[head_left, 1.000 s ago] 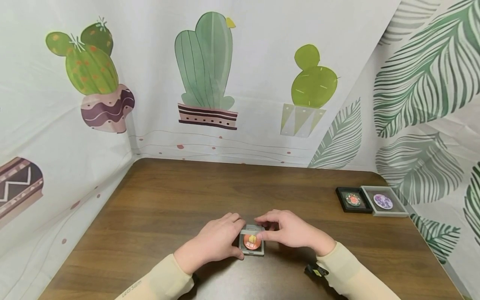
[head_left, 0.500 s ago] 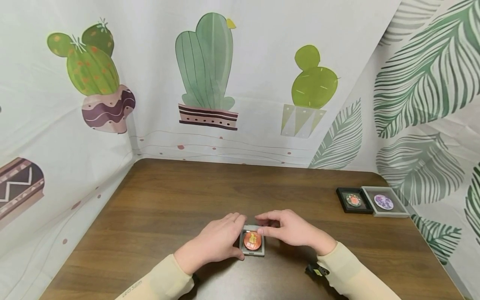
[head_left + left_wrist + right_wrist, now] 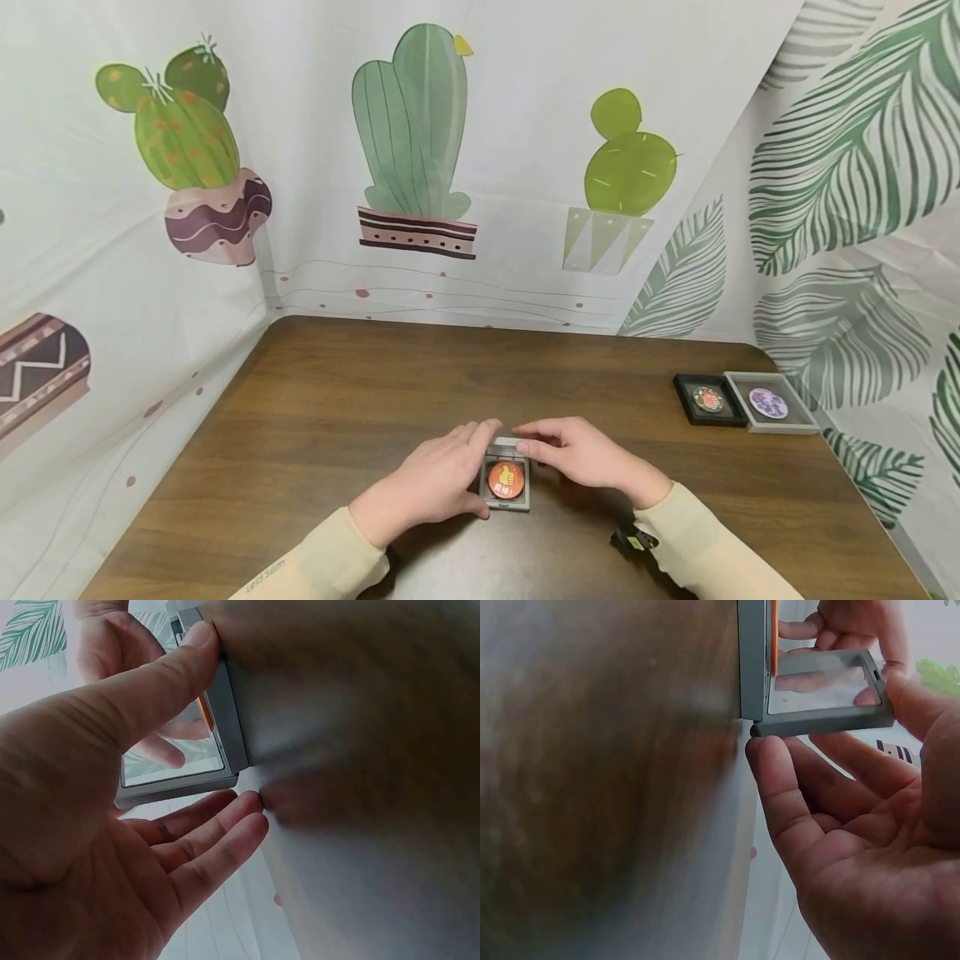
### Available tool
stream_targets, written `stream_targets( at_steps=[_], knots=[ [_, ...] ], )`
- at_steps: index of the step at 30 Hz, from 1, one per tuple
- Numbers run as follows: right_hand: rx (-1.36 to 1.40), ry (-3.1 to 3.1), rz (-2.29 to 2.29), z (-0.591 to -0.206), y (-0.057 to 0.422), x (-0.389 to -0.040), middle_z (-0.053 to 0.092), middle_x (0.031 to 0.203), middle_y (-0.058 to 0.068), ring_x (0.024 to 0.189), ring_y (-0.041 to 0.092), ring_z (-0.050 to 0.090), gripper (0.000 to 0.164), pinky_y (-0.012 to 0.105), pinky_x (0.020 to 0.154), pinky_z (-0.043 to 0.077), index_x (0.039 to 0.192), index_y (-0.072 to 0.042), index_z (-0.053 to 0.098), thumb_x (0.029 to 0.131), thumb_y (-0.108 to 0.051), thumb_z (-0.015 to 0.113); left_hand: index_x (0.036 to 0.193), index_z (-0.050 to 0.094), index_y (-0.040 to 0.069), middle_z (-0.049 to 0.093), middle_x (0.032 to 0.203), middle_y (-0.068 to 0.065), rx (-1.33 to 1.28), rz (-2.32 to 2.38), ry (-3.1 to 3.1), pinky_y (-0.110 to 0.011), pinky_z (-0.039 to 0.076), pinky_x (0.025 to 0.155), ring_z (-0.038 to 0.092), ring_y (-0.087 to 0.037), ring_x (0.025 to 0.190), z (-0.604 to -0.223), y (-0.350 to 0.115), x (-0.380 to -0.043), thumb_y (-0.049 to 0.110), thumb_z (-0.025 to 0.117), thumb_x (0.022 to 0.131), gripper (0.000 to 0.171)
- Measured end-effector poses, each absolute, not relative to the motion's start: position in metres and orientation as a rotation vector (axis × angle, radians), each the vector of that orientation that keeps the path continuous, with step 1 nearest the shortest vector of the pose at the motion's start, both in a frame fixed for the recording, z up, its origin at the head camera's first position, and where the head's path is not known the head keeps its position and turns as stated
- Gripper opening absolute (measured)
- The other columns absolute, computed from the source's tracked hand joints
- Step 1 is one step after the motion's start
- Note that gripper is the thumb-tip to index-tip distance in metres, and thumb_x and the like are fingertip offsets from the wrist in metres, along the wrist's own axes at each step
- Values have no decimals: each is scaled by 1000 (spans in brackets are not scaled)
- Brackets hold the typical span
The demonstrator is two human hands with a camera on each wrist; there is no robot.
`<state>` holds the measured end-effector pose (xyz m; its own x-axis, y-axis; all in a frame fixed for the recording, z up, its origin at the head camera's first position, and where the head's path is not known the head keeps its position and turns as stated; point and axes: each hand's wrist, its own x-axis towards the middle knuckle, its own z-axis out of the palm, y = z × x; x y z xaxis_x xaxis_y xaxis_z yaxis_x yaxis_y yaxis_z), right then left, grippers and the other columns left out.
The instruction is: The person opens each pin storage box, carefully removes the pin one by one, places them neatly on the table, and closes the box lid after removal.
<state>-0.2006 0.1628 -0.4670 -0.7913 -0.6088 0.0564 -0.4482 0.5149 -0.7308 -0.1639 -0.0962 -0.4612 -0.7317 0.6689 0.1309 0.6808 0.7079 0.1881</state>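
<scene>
A small grey display case with a clear window lies on the table, its lid (image 3: 821, 722) standing up from the base (image 3: 751, 667) at roughly a right angle. In the base rests a round orange-red badge (image 3: 506, 479) with a yellow design. My left hand (image 3: 431, 475) grips the case from the left, thumb on the base's near edge and fingers behind at the hinge side. From the right, my right hand (image 3: 581, 454) pinches the lid, its thumb at the lid's free edge and the other fingers behind. The lid's window shows see-through in both wrist views.
At the back right of the brown wooden table (image 3: 375, 375) lie a black case (image 3: 686, 408) with a red and green badge and a light grey case (image 3: 802, 408) with a purple badge, side by side. Cactus-printed cloth (image 3: 517, 167) hangs behind the table.
The lid has swung up and back, its free edge moving off the badge toward the far side. The right thumb has moved back with it; the left hand has barely moved.
</scene>
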Motion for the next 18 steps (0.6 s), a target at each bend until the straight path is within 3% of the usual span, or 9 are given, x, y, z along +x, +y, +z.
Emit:
stream_targets(
  at_steps=[5, 13, 18],
  knots=[
    [-850, 2525, -1175, -467, 160, -200, 68, 98, -9, 79, 11, 64, 43, 31, 69, 53, 126, -26, 65, 98, -54, 51, 148, 24, 17, 51, 118, 2, -1133, -376, -2850, -35, 52, 81, 54, -16, 107, -462, -97, -163, 53, 87, 64, 112],
    [-814, 2528, -1193, -470, 161, -201, 69, 102, -6, 78, 13, 67, 37, 31, 69, 53, 122, -27, 67, 100, -51, 50, 150, 23, 21, 45, 118, 3, -1136, -385, -2842, -31, 52, 71, 52, -12, 96, -462, -97, -164, 54, 87, 64, 112],
    [-799, 2548, -1183, -471, 160, -202, 69, 96, -4, 76, 13, 66, 41, 31, 66, 53, 118, -21, 69, 101, -51, 47, 148, 24, 20, 44, 112, 3, -1143, -369, -2831, -28, 51, 65, 51, -11, 85, -462, -98, -164, 54, 87, 64, 111]
  ],
)
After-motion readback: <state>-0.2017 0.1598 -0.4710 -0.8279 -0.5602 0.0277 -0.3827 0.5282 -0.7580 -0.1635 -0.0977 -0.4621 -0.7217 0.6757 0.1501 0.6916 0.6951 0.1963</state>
